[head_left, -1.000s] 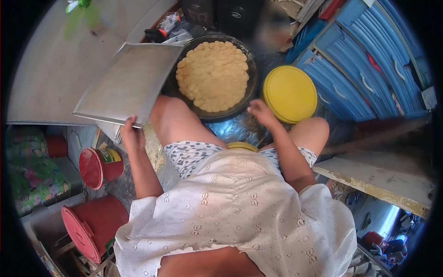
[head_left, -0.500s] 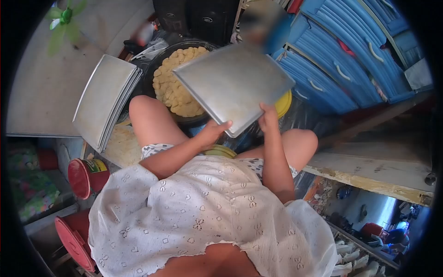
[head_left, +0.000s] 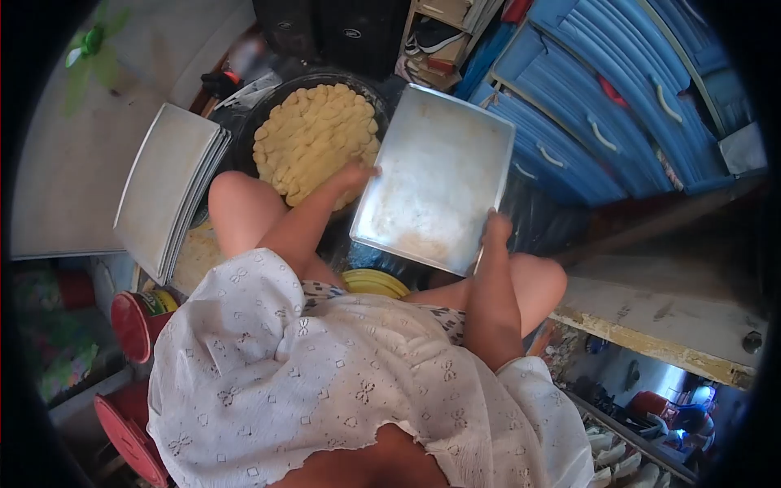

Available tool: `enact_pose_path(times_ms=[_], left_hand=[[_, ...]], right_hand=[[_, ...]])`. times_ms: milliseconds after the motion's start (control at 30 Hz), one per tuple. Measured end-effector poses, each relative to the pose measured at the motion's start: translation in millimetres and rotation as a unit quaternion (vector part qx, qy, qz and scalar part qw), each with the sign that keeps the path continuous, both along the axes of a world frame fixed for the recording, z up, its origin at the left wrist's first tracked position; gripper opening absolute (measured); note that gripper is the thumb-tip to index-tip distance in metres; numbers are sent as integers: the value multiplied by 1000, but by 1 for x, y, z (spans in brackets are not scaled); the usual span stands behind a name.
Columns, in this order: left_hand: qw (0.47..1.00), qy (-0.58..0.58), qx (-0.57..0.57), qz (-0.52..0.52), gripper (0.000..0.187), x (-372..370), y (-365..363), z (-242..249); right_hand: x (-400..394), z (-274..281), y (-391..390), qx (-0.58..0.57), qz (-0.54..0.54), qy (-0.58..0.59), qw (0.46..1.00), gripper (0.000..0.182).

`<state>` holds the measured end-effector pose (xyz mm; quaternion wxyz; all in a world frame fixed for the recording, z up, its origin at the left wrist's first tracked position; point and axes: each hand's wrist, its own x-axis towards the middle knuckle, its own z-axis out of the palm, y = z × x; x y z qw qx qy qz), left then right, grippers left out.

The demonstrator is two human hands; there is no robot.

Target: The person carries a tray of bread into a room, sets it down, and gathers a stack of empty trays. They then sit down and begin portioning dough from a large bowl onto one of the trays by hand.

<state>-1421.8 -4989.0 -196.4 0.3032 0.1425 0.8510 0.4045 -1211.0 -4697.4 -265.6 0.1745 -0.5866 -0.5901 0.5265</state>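
gripping a smooth rectangular metal tray (head_left: pixel 435 179), both-handed

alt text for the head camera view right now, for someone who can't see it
A seated person holds a rectangular metal tray with the left hand and right hand, beside a round dark pan of yellowish dough pieces. More trays stand stacked at the left of the view, blue drawers at the right.

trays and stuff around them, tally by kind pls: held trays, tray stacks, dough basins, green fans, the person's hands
Held tray: 1
Tray stack: 1 (trays in it overlap too much to count)
Dark basin of dough: 1
Green fan: 1
Hands, left hand and right hand: 2
Total: 6
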Motion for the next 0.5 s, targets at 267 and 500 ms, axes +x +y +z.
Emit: enact_pose_path(times_ms=[267,500], left_hand=[[988,-107,114,20,61,4,53,-32],[961,-227,158,-16,55,-17,46,-36]], right_hand=[[18,-12,30,-38,72,103,991,30],[17,-5,34,-179,70,111,975,38]])
